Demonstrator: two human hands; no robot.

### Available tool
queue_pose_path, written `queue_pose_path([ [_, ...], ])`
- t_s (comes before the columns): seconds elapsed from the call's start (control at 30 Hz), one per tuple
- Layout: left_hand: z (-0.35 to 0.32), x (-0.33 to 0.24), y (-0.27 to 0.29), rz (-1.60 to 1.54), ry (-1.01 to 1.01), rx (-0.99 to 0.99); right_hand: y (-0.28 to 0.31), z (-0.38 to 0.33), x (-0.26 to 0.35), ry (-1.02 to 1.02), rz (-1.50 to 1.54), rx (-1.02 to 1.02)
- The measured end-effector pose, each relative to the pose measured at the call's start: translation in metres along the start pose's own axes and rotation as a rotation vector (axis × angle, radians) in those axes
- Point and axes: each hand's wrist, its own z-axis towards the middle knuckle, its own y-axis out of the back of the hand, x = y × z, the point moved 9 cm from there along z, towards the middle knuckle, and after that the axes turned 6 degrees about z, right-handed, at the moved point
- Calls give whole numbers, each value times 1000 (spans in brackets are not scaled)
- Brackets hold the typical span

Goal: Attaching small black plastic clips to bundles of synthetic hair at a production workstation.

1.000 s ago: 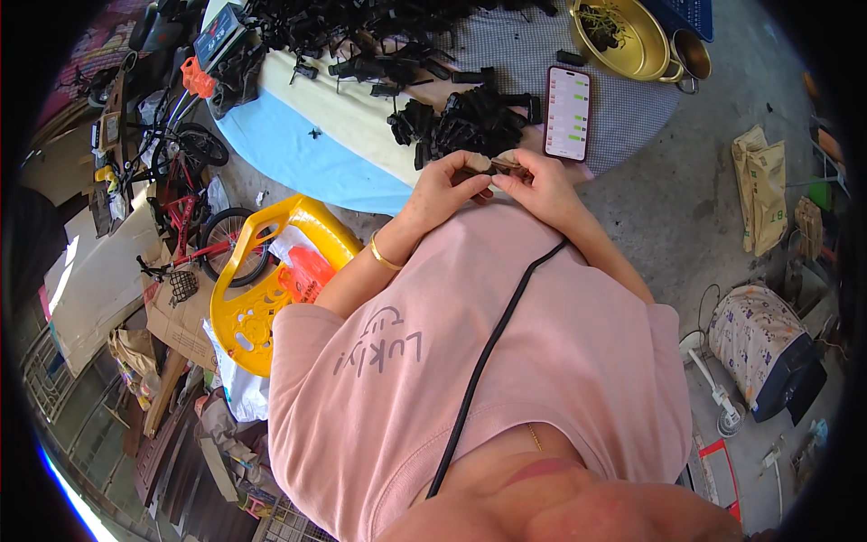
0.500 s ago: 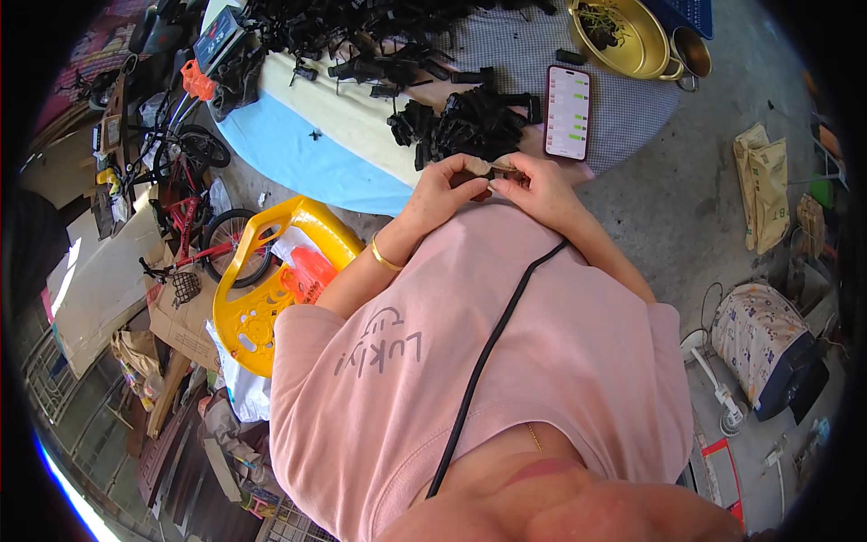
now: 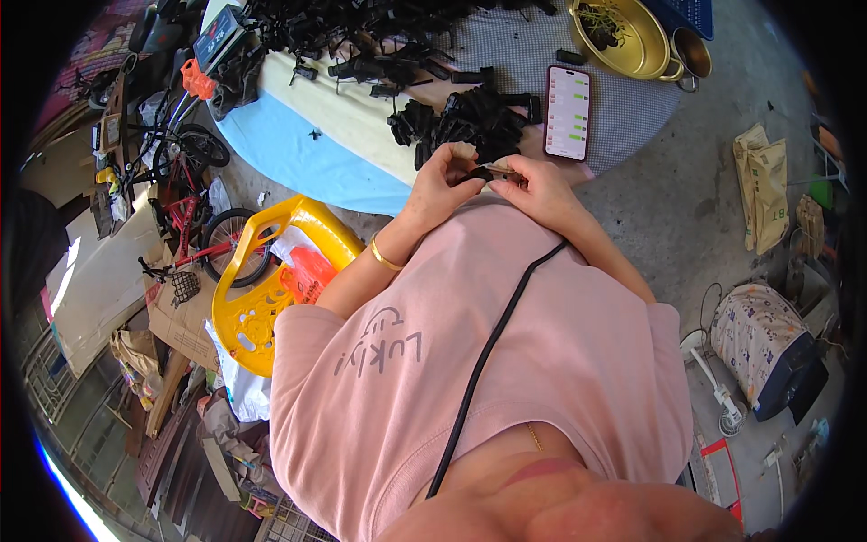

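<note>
My left hand [image 3: 441,191] and my right hand [image 3: 542,194] meet in front of my waist, at the near edge of the cloth-covered table. Between their pinched fingertips is a small black piece [image 3: 481,174], mostly covered by the fingers, so its exact kind does not show. Just beyond the hands lies a pile of black plastic-looking pieces [image 3: 479,126]. Farther back spreads a larger heap of similar black pieces with thin strips [image 3: 352,36]. To the right of the near pile, a phone [image 3: 567,113] with a lit screen rests on the checked cloth [image 3: 623,113].
A gold-coloured pot [image 3: 634,63] with greenery and a small metal cup [image 3: 692,54] stand at the back right. On my left are a yellow plastic chair [image 3: 244,316] with bags on it and a red bicycle [image 3: 185,217]. A covered box [image 3: 759,334] stands on the right.
My left fingers have lifted and opened slightly around the small black piece, which shows a little more. My right hand has barely shifted; the piles and phone lie as before.
</note>
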Motion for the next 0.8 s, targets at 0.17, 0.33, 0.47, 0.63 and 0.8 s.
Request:
queue_pose_path([
  [0.17, 2, 0, 5, 43, -20, -46, 0, -1, -1, -10, -9, 10],
  [0.33, 5, 1, 16, 96, -109, -140, 0, -1, 1, 3, -35, -1],
  [0.47, 7, 5, 32, 82, -109, -221, 1, -1, 3, 16, -48, -10],
  [0.63, 13, 6, 63, 294, -179, -367, 2, -2, 7, 35, -54, -23],
  [0.8, 13, 1, 79, 388, -171, -453, 2, -3, 4, 24, -49, -26],
])
